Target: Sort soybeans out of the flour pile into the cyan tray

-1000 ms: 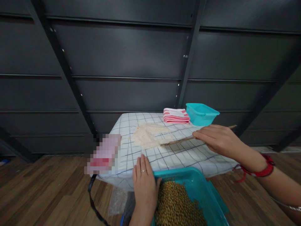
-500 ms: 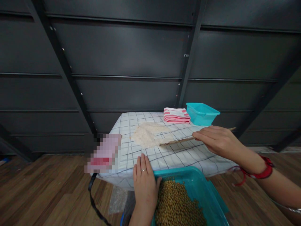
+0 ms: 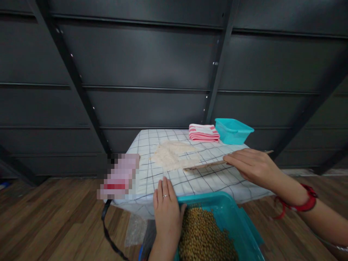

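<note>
My right hand (image 3: 251, 165) is closed round a long thin wooden stick (image 3: 206, 165), held low over a table with a white checked cloth (image 3: 152, 172). The stick's far end rests at the near edge of a pale heap of flour or grain (image 3: 171, 155). My left hand (image 3: 166, 210) lies flat, fingers together, on the left rim of a teal tub (image 3: 231, 212) filled with brown beans (image 3: 202, 235), close to me at the table's front edge. A ring shows on one finger.
A folded pink-and-white striped towel (image 3: 203, 132) and a smaller teal tub (image 3: 233, 130) sit at the table's far right. A blurred pink object (image 3: 119, 175) hangs at the left edge with a black strap (image 3: 108, 232) below. Dark metal panels stand behind; wood floor around.
My right hand and the stick have sunk slightly lower toward the cloth, drawing a little toward me. My left hand has stayed on the tub rim.
</note>
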